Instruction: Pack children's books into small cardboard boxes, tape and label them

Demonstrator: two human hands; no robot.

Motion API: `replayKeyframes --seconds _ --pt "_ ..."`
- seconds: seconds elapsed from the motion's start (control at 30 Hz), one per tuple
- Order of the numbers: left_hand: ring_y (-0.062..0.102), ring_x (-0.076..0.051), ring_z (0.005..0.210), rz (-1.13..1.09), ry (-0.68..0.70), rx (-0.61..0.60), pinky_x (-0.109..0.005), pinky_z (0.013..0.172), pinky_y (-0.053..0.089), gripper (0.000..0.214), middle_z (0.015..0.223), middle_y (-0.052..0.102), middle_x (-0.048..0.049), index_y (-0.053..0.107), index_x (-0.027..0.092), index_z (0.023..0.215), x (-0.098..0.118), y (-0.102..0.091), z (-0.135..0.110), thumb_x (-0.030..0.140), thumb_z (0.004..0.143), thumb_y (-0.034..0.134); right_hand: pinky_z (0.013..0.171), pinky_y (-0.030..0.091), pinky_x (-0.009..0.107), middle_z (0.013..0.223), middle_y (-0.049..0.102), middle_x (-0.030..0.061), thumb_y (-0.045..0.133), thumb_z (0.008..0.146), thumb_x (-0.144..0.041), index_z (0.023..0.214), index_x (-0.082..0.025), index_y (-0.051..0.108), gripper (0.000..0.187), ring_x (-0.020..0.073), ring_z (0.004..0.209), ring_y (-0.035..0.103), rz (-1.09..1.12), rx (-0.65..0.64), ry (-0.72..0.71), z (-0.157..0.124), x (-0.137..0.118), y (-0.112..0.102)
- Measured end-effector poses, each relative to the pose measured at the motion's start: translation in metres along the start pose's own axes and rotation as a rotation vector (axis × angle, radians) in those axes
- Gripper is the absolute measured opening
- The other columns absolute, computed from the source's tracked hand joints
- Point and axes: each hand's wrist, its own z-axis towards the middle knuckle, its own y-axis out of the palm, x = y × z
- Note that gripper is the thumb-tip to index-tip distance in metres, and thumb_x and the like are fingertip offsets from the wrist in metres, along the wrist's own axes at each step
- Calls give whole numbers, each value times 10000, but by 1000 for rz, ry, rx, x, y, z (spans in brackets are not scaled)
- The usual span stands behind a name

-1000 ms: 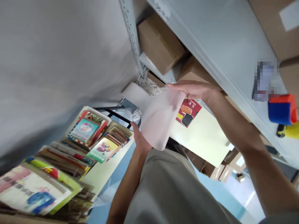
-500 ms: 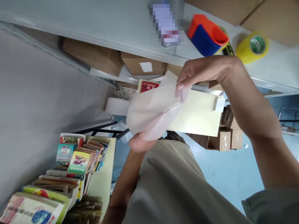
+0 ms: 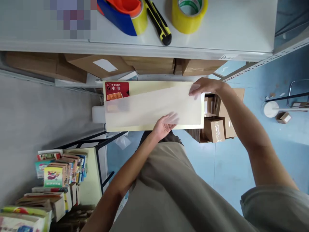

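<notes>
A translucent white sheet lies spread over a pale yellow board with a red label at its left end. My left hand rests on the sheet's near edge, fingers spread flat and partly under the film. My right hand pinches the sheet's far right corner above the board.
On the grey shelf above lie a blue-orange tape dispenser, a yellow utility knife and a yellow tape roll. Cardboard boxes sit beneath the shelf. Book stacks fill a cart at lower left. Small boxes stand on the blue floor.
The view swung round to face the shelf. The crumpled sheet has been spread flat over the yellow board, my right hand moving to its right corner and my left hand flattening out.
</notes>
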Motion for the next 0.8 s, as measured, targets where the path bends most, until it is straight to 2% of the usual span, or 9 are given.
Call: replayKeyframes --seconds 0.07,0.2,0.27,0.33,0.4,0.43,0.53,0.7,0.8 --pt "840 -312 1315 134 -97 88 -443 1212 648 265 1412 852 -157 805 196 1229 -13 -8 17 383 1055 736 908 708 475 865 851 102 1047 798 -548 938 -166 886 438 302 902 859 64 57 68 13 34 19" --pt "886 -388 1094 648 -260 41 -515 1029 724 534 1215 887 -226 843 173 1096 -1 -46 20 694 984 797 883 674 400 806 831 99 961 885 -289 897 -124 846 202 268 854 837 90 170 254 35 74 61" --pt "877 -410 1107 916 -38 139 -562 1037 716 632 1257 882 -208 857 194 1124 24 -76 17 797 957 770 909 663 394 818 830 108 922 913 -241 956 -106 847 160 276 899 826 26 212 348 43 84 80" --pt "805 -427 1337 1198 310 356 -600 1212 628 556 1439 829 -177 845 231 1246 56 -110 18 722 999 763 951 662 418 899 846 137 907 931 -248 1098 -91 850 236 303 987 817 -66 251 436 49 89 97" --pt "548 -488 1649 1477 517 567 -652 1407 413 577 1692 663 -201 776 208 1427 85 -144 24 597 1004 822 1001 661 453 1064 864 182 887 961 -274 1285 -86 820 380 341 1111 810 -139 291 506 54 90 113" --pt "396 -541 1732 1580 523 612 -711 1430 331 675 1795 545 -231 718 164 1517 96 -160 28 569 992 845 1025 660 470 1156 861 205 866 983 -281 1377 -88 790 446 358 1172 803 -167 312 531 56 89 121" --pt "190 -610 1780 1745 460 568 -799 1420 241 849 1921 278 -295 574 39 1664 108 -195 39 492 995 837 1094 652 507 1408 796 271 764 1050 -265 1593 -78 653 585 388 1295 778 -218 390 569 58 80 147" --pt "75 -562 1821 1867 400 451 -716 1460 230 820 1947 261 -224 550 75 1737 89 -211 45 385 1013 778 1294 539 615 1808 463 303 583 1119 -280 1757 -109 461 672 430 1624 546 -278 639 479 61 30 211" --pt "1 -564 1823 1924 373 445 -693 1473 181 855 1953 240 -224 525 54 1751 81 -208 45 346 991 786 1267 590 557 1771 515 278 528 1142 -285 1688 -101 571 578 392 1562 599 -191 467 259 78 -34 263"
